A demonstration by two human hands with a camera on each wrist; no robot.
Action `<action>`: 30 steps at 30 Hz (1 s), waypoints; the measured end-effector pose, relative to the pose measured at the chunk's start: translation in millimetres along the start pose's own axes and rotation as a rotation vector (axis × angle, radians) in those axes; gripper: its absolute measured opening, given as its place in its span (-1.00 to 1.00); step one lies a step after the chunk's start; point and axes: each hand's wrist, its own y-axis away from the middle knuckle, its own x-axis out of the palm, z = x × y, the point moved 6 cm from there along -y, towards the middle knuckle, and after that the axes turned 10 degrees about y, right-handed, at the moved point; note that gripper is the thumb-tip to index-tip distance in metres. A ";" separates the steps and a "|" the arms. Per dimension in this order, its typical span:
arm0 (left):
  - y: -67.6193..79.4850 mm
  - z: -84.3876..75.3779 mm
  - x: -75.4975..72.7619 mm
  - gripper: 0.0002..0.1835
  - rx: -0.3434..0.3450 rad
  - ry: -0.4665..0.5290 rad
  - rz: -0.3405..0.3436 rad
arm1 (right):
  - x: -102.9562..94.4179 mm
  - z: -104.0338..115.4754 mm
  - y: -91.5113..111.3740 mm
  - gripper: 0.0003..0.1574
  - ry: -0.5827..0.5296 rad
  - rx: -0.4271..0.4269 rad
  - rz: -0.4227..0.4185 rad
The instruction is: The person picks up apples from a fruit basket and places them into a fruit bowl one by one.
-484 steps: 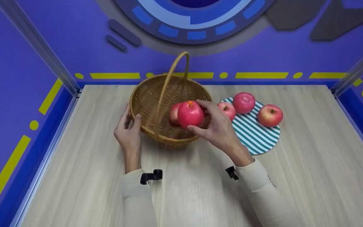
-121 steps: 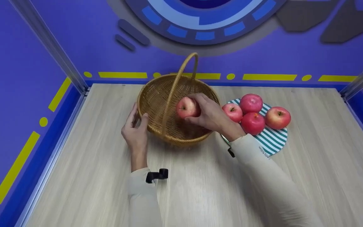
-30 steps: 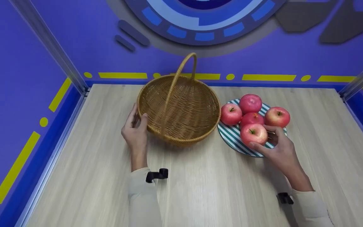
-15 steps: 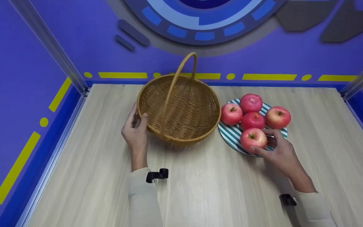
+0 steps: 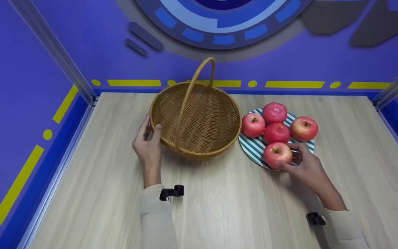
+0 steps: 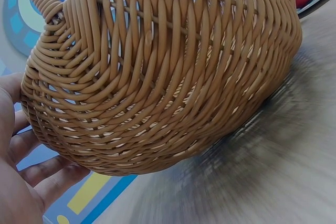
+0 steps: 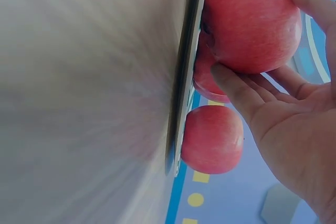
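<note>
My left hand (image 5: 147,147) holds the left side of a wicker basket (image 5: 202,117), thumb by the rim and fingers against the outer wall. Nothing lies inside the basket, which tilts toward me. At the front of a round green-and-white striped plate (image 5: 254,151), my right hand (image 5: 306,166) grips a red apple (image 5: 277,155) between thumb and fingers. In the right wrist view this apple (image 7: 252,22) sits right at the plate's surface. Behind it are a dark pink fruit with an orange tip (image 5: 276,133) and apples at left (image 5: 253,125) and right (image 5: 304,128).
A pinkish fruit (image 5: 274,112) without a visible stem sits at the plate's back. The basket's arched handle (image 5: 195,77) stands up near the blue back wall (image 5: 282,65). Pale wooden tabletop (image 5: 212,204) spans the front.
Earlier, fruit was in the basket and my right hand reached inside. It has since carried the apple right to the plate and lowered it at the front. The left hand keeps its hold.
</note>
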 end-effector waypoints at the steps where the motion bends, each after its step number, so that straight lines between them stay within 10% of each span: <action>1: -0.1 -0.2 -0.2 -0.49 0.000 -0.004 -0.001 | 0.3 -0.2 -0.3 -0.05 -0.007 -0.003 0.006; 30: -1.0 2.3 -2.3 -0.49 -0.004 0.023 -0.017 | -8.6 -22.4 -2.8 -0.06 -0.099 0.034 0.173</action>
